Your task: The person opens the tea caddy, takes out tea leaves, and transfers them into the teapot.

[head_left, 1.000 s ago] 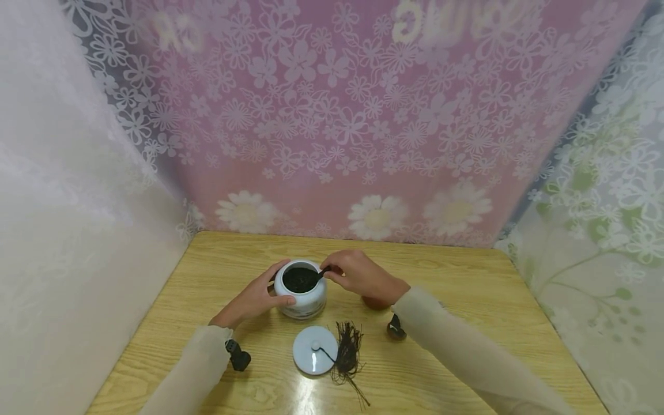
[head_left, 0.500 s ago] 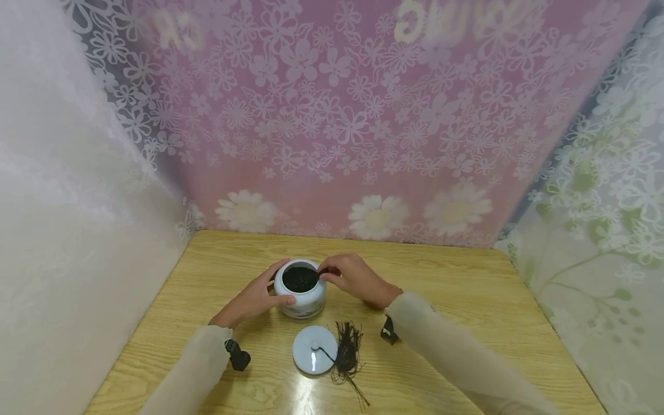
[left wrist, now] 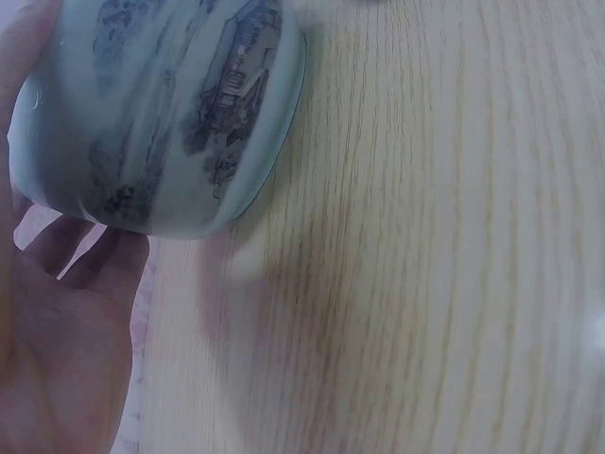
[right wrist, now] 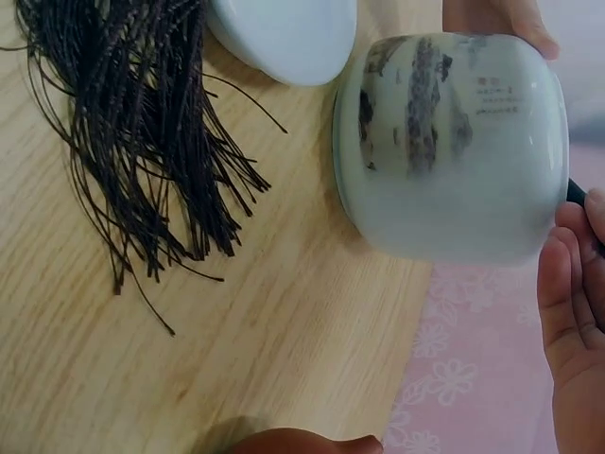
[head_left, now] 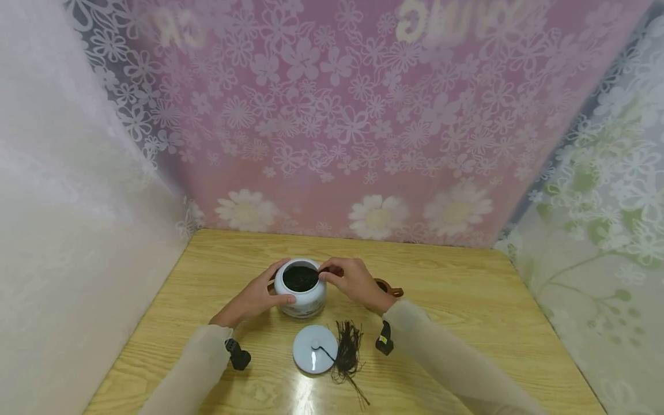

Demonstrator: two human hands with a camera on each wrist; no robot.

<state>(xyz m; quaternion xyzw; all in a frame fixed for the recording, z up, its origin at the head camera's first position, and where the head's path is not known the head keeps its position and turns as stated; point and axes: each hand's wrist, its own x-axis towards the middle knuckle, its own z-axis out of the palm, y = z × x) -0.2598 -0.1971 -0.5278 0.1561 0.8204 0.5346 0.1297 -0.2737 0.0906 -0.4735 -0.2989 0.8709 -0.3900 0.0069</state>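
White round jar (head_left: 304,304): looks like glazed ceramic, smooth, glossy. White disc lid (head_left: 311,340): same glaze, sharp highlight. Dark brown stringy tassel (head_left: 347,353): matt fibre, rough. Pale yellow tabletop (head_left: 456,294): wood-grain, satin, some glare. Beige sleeves (head_left: 451,354): matt cloth. Dark loose jar fill (head_left: 301,279): rough, matt.

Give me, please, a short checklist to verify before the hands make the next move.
1. Jar steadied by left hand: ok.
2. Lid off the jar, on the table: ok.
3. Dark tool pinched by right hand: ok.
4. Tool tip loaded: cannot tell, hidden.
5. Tassel away from jar mouth: ok.
6. Brown vessel fully visible: not ok, partly hidden in head view.
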